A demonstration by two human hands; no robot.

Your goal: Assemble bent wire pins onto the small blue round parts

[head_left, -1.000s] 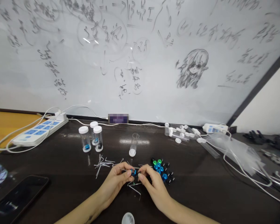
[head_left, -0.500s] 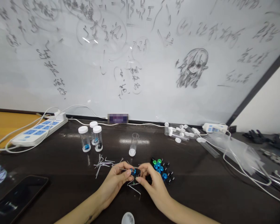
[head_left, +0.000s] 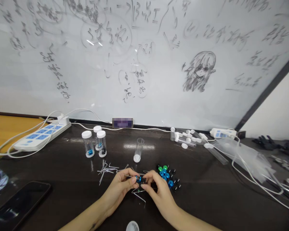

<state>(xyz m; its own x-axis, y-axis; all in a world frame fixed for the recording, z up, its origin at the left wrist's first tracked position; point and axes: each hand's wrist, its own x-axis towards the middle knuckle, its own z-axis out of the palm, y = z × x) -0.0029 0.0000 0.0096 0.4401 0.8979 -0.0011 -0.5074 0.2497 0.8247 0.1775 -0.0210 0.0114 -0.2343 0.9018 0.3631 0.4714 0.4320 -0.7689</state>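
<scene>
My left hand (head_left: 119, 187) pinches a small blue screw (head_left: 138, 179) with a wide round head between thumb and fingertips. A thin metal rod, apparently a hex key, runs along its fingers. Opposite it, my right hand (head_left: 160, 191) grips a small black piece (head_left: 144, 181) that meets the blue screw; whether they are joined I cannot tell. Just right of that hand lies a pile of blue, green and black wide-headed screws (head_left: 164, 173). Loose hex keys (head_left: 106, 169) lie beyond the left hand, and another bent key (head_left: 139, 197) lies below the fingertips.
A clear tube (head_left: 140, 147) stands on its white cap behind the hands. Capped tubes (head_left: 88, 143) with small parts stand at left. More tubes and caps (head_left: 186, 138) lie back right, near a plastic bag (head_left: 245, 157). A phone (head_left: 20, 203), power strip (head_left: 42, 134) and white cap (head_left: 132, 226) are around.
The fingertips have shifted slightly around the small parts, and more of the blue screw shows now. The whole view has moved a little; nothing on the table has changed place.
</scene>
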